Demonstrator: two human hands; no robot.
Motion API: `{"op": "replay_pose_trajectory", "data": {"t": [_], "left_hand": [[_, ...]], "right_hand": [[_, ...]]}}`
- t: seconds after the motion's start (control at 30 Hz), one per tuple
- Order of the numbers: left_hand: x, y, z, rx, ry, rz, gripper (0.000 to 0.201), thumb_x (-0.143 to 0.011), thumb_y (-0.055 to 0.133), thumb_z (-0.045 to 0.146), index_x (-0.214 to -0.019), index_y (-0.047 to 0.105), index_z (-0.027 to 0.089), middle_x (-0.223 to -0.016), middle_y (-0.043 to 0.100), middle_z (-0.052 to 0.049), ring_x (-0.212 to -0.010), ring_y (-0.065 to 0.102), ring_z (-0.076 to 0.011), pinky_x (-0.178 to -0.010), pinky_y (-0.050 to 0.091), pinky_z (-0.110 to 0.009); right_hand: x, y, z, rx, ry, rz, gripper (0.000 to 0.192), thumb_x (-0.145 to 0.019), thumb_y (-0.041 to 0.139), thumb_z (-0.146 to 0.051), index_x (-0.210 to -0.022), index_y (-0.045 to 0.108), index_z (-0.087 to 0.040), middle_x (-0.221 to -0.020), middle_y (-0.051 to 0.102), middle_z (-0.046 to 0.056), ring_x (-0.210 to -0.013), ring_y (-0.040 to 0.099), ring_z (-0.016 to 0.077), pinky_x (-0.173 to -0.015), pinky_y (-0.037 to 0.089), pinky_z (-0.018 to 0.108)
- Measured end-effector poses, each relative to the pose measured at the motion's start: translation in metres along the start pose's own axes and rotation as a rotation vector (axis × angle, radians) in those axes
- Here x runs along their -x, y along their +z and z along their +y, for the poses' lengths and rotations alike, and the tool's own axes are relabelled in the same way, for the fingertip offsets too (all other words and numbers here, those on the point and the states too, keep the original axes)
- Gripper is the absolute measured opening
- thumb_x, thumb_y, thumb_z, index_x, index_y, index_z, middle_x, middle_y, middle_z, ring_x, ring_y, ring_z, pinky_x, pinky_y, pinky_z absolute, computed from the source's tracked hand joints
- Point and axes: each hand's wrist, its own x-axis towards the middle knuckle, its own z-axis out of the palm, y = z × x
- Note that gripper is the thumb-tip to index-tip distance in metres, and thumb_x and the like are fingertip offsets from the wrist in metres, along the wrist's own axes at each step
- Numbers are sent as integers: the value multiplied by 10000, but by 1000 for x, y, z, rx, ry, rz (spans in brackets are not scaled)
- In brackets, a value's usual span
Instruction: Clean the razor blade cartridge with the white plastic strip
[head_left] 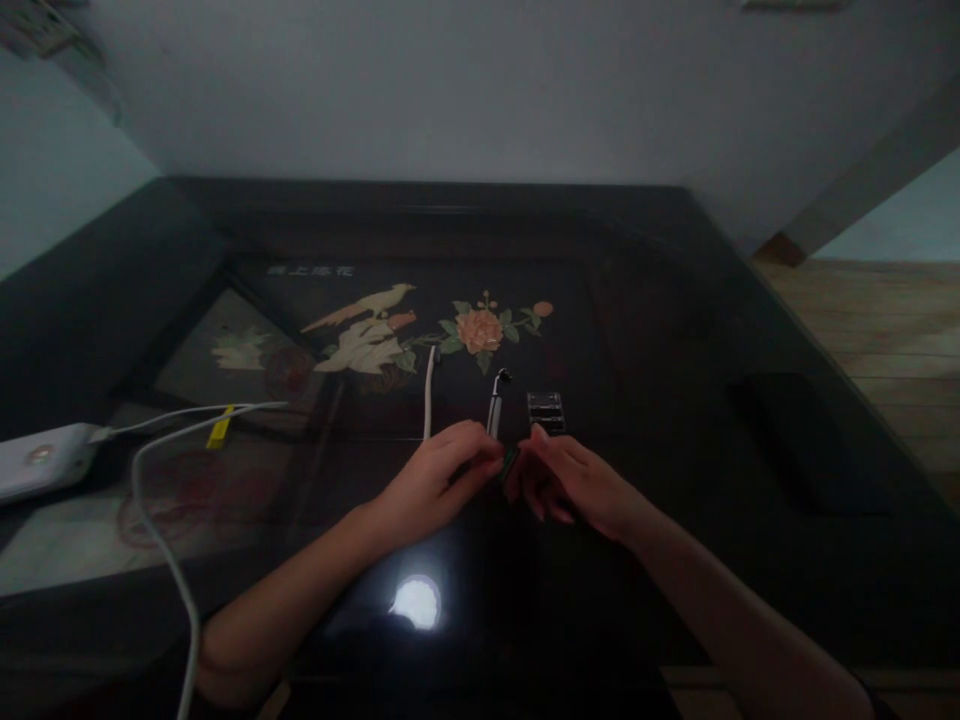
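Observation:
My left hand (454,468) is closed, its thumb and fingertips pinching a small dark green piece (510,463) whose kind I cannot make out. From the other side my right hand (574,478) meets it, thumb up and fingers curled; its fingertips seem to grip the same piece, though the dim light blurs them. Just past the right thumb lies a small black holder (546,410) with light-edged slots. A slim metal tool (495,410) with a dark bent tip points away beyond my left fingers. Left of it is a white stick like a toothbrush (429,395), its near end hidden by my left hand.
The glossy black table (637,300) carries a bird-and-flower picture (480,330). A white power bank (49,460) stands at the left edge, its white cable (150,520) running toward my left arm with a yellow tag (220,428). At right lies a dark flat object (810,440).

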Motion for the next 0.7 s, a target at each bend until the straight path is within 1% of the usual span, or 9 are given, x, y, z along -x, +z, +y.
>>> {"op": "replay_pose_trajectory", "data": {"t": [0.1, 0.2, 0.33, 0.4, 0.47, 0.53, 0.63, 0.7], "left_hand": [[-1, -3, 0, 62, -30, -100, 138, -953, 487, 204, -845, 569, 180, -780, 565, -9, -756, 568, -146, -683, 449, -238], [-1, -2, 0, 162, -57, -179, 160, -964, 489, 248, -852, 580, 178, -789, 581, -12, -732, 586, -139, -674, 461, -240], [0, -2, 2, 311, -88, -198, 221, -974, 495, 332, -857, 590, 170, -782, 594, -16, -665, 600, -125, -655, 479, -244], [0, -3, 3, 362, -104, -193, 235, -972, 503, 351, -857, 593, 166, -771, 594, -14, -631, 594, -117, -640, 482, -244], [0, -4, 4, 356, -98, -172, 223, -968, 512, 338, -858, 600, 164, -777, 591, -15, -633, 588, -116, -629, 480, -242], [0, -5, 4, 271, -52, -116, 179, -960, 524, 294, -873, 613, 165, -796, 596, -21, -692, 594, -128, -655, 481, -243], [1, -3, 4, 74, 56, 22, 82, -929, 562, 214, -955, 628, 171, -873, 620, -40, -823, 600, -155, -742, 490, -262], [2, -1, 2, -40, 111, 118, 116, -889, 604, 174, -1003, 627, 174, -929, 631, -57, -870, 601, -170, -764, 501, -275]], "right_hand": [[1, 1, 3, -135, 124, -163, 680, -841, 432, -748, -772, 660, -112, -671, 641, 40, -404, 495, 47, -283, 244, 135], [3, 1, 4, -227, 167, -248, 622, -814, 532, -716, -793, 670, -110, -670, 649, 32, -407, 505, 42, -282, 251, 125], [4, 1, 2, -327, 191, -347, 595, -792, 593, -689, -860, 682, -106, -694, 659, 34, -433, 525, 49, -285, 262, 125], [4, 2, 1, -353, 190, -366, 586, -786, 613, -678, -883, 681, -105, -702, 658, 32, -439, 529, 50, -289, 268, 124], [5, 3, 0, -360, 166, -346, 565, -782, 632, -664, -890, 672, -110, -699, 652, 24, -449, 535, 51, -307, 291, 123], [4, 4, 0, -368, 130, -300, 531, -786, 645, -645, -898, 654, -126, -689, 648, 12, -459, 543, 56, -330, 312, 125], [3, 7, 3, -400, 91, -222, 479, -800, 649, -621, -880, 632, -149, -688, 649, 6, -480, 560, 65, -361, 327, 134], [2, 10, 6, -432, 72, -174, 460, -795, 669, -604, -885, 638, -154, -704, 649, 7, -509, 571, 71, -392, 346, 145]]}}
